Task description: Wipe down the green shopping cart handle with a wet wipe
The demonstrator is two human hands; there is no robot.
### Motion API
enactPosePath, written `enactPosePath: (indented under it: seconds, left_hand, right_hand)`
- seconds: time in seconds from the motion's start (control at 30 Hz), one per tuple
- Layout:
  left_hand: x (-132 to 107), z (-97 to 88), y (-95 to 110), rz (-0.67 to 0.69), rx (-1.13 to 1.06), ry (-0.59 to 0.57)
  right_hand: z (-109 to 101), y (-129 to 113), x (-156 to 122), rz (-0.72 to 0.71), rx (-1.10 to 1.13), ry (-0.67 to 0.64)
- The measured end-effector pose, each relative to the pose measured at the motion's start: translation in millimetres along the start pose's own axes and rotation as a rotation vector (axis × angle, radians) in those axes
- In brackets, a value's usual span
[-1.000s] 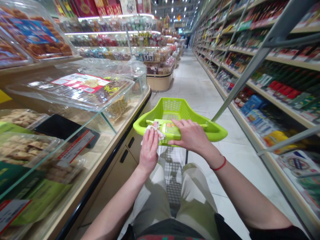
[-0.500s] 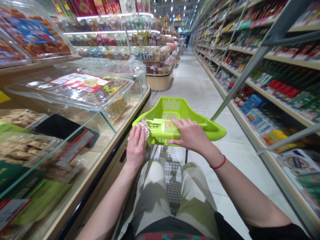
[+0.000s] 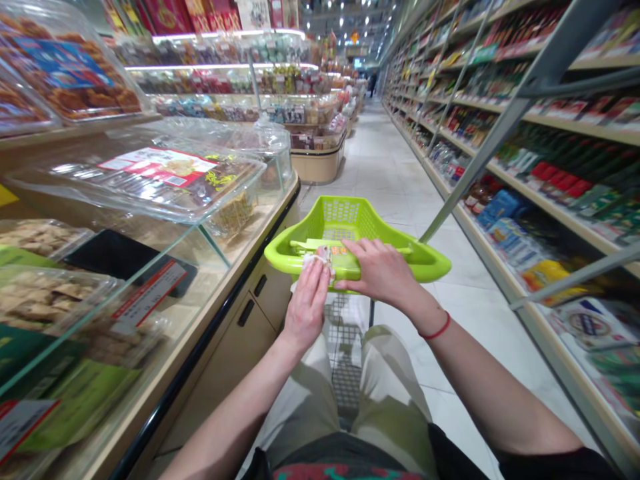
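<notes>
in a shop aisle, our left hand (image 3: 307,307) presses a white cloth (image 3: 320,257) with flat fingers onto the near rim of the green basket (image 3: 350,220); our right hand (image 3: 383,270) grips that rim.

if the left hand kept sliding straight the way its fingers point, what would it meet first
The left hand already presses a white wipe on the green cart handle. Straight on, it would likely cross the handle into the green basket, though depth is unclear.
</notes>
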State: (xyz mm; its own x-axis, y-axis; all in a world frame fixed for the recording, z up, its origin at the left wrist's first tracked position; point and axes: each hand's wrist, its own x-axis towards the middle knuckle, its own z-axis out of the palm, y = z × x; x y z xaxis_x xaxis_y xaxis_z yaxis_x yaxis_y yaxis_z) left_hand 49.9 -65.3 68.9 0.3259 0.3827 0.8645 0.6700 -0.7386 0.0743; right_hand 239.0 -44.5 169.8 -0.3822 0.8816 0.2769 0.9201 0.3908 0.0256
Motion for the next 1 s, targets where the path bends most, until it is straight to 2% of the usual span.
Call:
enactPosePath:
  seconds: [0.13, 0.27, 0.37, 0.43, 0.5, 0.57, 0.63, 0.73, 0.83, 1.0]
  left_hand:
    - [2, -10.2, -4, 0.000, -0.077, -0.023]
    - [5, -15.4, -4, -0.039, -0.161, 0.012]
    - [5, -17.0, -1, -0.051, -0.201, 0.008]
    - [6, -19.6, 4, -0.108, -0.228, 0.010]
    - [7, -23.9, 12, -0.240, -0.284, 0.027]
    - [10, -29.6, 22, -0.440, -0.399, 0.042]
    - [17, -36.4, 32, -0.663, -0.583, 0.045]
    - [33, -48.3, 43, -0.931, -0.906, 0.025]
    - [47, -59.2, 46, -1.069, -1.123, -0.009]
    - [51, -64.7, 42, -1.166, -1.256, -0.014]
  right_hand:
    - [-1, 6, 1, -0.070, 0.087, 0.061]
    - [-1, 4, 10, -0.162, 0.263, 0.140]
    - [-1, -7, 17, -0.154, 0.405, 0.183]
    - [-2, -16, 19, -0.104, 0.570, 0.200]
    - [-3, -23, 18, -0.042, 0.764, 0.203]
    - [-4, -28, 13, -0.012, 0.891, 0.230]
    - [-6, -29, 7, -0.049, 0.902, 0.305]
    - [-9, -27, 1, -0.187, 0.779, 0.363]
    - [-11, -23, -2, -0.321, 0.637, 0.283]
    - [-17, -21, -7, -0.457, 0.496, 0.141]
